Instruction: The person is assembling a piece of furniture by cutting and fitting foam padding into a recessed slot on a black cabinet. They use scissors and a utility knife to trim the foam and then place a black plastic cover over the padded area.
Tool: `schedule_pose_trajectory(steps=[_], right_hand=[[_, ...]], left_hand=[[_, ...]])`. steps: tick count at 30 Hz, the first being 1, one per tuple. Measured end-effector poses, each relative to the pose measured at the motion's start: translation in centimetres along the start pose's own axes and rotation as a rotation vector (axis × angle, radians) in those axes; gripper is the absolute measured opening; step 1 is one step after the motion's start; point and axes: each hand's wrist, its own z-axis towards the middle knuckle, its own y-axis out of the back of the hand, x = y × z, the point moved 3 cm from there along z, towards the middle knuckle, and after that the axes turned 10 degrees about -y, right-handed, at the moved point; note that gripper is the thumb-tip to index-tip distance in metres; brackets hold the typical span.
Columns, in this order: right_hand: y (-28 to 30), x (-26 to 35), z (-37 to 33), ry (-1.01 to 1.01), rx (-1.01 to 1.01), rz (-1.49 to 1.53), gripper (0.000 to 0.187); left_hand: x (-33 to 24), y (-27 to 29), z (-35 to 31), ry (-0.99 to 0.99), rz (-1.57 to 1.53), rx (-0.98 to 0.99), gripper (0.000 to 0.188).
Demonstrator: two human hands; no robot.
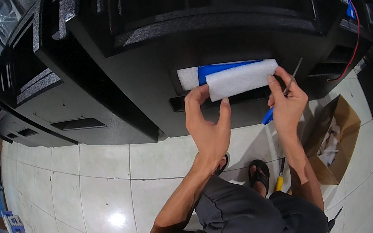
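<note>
One white foam strip (242, 79) is pinched at both ends by left hand (210, 130) and right hand (289, 107), before the cutout (177, 82) of the black cabinet (150, 80). Blue-handled tool (268, 116) also gripped in right. Blue part (225, 66) already set in cutout; foam apparently not yet placed.

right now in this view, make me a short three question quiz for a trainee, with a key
1. Which thing do the left hand's fingers touch?
a) red cable
b) white foam piece
c) yellow-handled tool

2. True or false: the open cardboard box stands to the right of the sandalled feet.

3. Fill in: the blue-handled tool is held in the person's ____ hand.

Key:
1. b
2. True
3. right, as the right hand has the tool between its fingers
</note>
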Motion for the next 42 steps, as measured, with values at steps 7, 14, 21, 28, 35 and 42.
schedule_pose_trajectory(steps=[7, 14, 21, 28, 35, 42], right_hand=[[2.7, 1.0, -1.0, 0.001, -0.008, 0.098, 0.028], [3.5, -1.2, -2.7, -0.049, 0.285, 0.009, 0.018], [2.6, -4.5, -4.6, -0.259, 0.287, 0.148, 0.020], [3.1, -3.9, -4.3, -0.356, 0.332, 0.215, 0.024], [10.5, -13.1, -3.8, -0.541, 0.061, -0.056, 0.024], [15.6, -32.0, -11.1, -0.546, 0.094, -0.978, 0.036]], left_hand=[[-0.4, 0.4, -2.6, 0.033, -0.373, 0.039, 0.033], [-0.8, -1.1, -6.3, 0.611, -0.828, 0.697, 0.026], [0.2, -2.0, -8.1, 0.725, -0.573, 0.770, 0.016], [0.9, -2.1, -8.7, 0.826, -0.715, 0.718, 0.029], [2.3, -2.3, -9.1, 0.807, -0.617, 0.680, 0.068], [2.5, -2.9, -8.7, 0.906, -0.543, 0.740, 0.089]])
